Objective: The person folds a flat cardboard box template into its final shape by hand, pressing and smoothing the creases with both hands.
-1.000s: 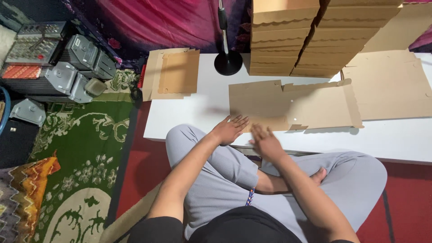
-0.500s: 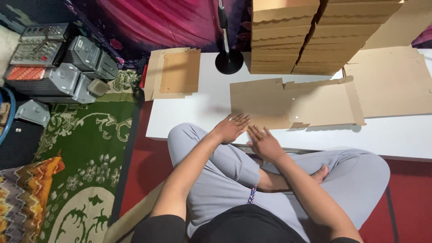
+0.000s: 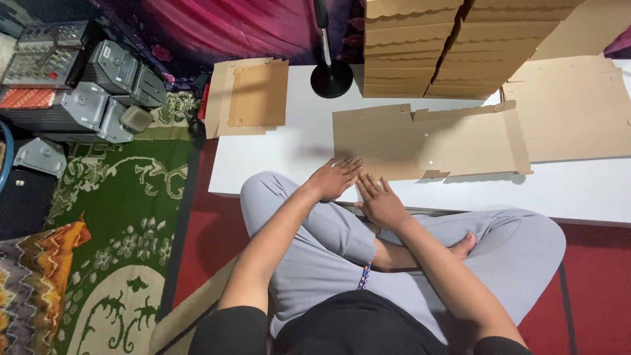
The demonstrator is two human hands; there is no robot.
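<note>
A flat, unfolded brown cardboard box blank [image 3: 427, 141] lies on the low white table [image 3: 282, 158] in front of me. My left hand [image 3: 334, 178] rests flat, fingers spread, on the near left corner of the blank. Beside it, my right hand [image 3: 376, 199] lies flat with fingers apart at the blank's near edge, over the table's front edge. Neither hand grips anything. I sit cross-legged in grey trousers, knees under the table edge.
Two tall stacks of folded cardboard boxes [image 3: 453, 52] stand at the back. More flat blanks lie at the right [image 3: 572, 118] and at the table's left corner [image 3: 253, 98]. A black round lamp base [image 3: 330, 77] stands nearby. Grey equipment [image 3: 85, 85] sits on the green carpet at left.
Both hands have slid slightly forward onto the blank's near edge; the right hand moved closer to the left. The blank itself stays put.
</note>
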